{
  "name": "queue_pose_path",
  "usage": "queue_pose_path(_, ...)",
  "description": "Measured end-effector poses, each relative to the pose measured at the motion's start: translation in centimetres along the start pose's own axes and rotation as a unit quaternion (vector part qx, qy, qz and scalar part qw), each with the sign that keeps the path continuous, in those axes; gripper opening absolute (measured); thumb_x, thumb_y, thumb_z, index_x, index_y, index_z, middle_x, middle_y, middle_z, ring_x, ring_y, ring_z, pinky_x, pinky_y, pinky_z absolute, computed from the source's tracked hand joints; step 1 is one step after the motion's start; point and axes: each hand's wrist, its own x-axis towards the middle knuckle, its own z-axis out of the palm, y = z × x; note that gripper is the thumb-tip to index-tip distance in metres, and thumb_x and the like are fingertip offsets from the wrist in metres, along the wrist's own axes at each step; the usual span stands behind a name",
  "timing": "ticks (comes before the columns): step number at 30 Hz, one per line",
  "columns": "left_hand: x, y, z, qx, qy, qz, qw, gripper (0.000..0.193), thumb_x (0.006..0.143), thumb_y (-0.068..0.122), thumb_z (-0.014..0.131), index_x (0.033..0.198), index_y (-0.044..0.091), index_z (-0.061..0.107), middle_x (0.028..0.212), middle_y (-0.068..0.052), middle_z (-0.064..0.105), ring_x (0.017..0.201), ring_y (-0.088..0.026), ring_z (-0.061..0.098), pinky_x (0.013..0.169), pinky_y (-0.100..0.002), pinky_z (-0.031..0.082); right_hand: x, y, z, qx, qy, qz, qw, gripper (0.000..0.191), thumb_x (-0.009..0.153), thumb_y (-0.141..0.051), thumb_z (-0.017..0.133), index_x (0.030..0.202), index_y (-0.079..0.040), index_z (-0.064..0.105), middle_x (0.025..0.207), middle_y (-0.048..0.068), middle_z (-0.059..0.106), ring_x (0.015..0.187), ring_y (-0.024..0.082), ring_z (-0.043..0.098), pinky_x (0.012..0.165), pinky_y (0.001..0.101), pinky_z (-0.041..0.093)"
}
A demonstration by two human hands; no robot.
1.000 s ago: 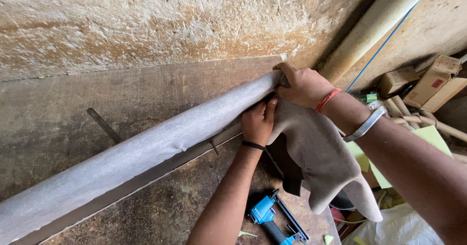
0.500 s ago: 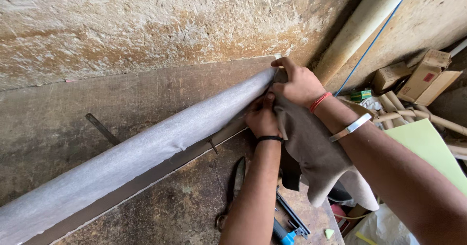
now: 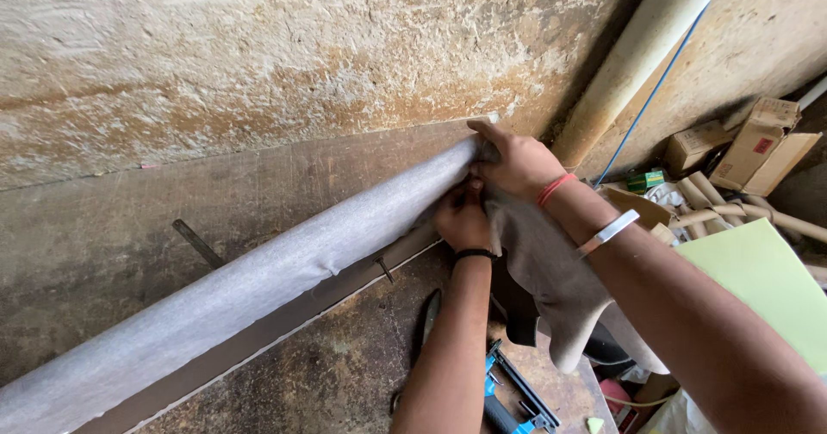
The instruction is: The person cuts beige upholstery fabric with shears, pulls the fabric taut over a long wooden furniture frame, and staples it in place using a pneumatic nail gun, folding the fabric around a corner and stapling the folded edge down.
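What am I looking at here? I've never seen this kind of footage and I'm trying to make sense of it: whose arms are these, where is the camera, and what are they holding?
There is no machine here: the camera is worn on a person's head and looks down at their own two bare hands.

The left hand, with a black wristband, and the right hand, with red and white wristbands, meet at the end of a long padded roll covered in whitish fabric. It lies along a worn, dark workbench against a rough wall. Both hands' fingers grip a piece of grey-brown leather-like material at that end; the rest hangs down under the right forearm.

Lower down lie a blue staple-gun-like tool and black-handled scissors. To the right are cardboard boxes, cardboard tubes and a green sheet.
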Motion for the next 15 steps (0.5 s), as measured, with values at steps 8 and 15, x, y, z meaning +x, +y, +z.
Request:
queue_pose_path(8, -2.1, 5.7, -3.7, 0.203, -0.023, 0.203, 0.958, 0.029, 0.087, 0.029, 0.084, 0.08, 0.005, 0.069, 0.072, -0.005, 0.073, 0.062, -0.013, 0.063, 0.058, -0.03, 0.051, 2.4, 5.5, -1.4, 0.385, -0.051, -0.007, 0.921, 0.022, 0.098, -0.012, 0.066, 0.117, -0.007, 0.076, 0.113, 0.005, 0.077, 0.105, 0.015, 0.069, 0.095, 0.032, 0.056)
queue_pose_path(15, -2.2, 11.6, -5.2, 0.302, -0.092, 0.456, 0.832, 0.021, 0.093, 0.021, 0.081, 0.087, 0.007, 0.066, 0.073, -0.004, 0.071, 0.059, -0.011, 0.066, 0.05, -0.028, 0.048, 7.1, 8.2, -2.4, 0.315, -0.177, -0.282, 0.889, 0.023, 0.092, -0.007, 0.072, 0.115, -0.007, 0.077, 0.112, 0.003, 0.074, 0.106, 0.017, 0.068, 0.093, 0.0323, 0.055)
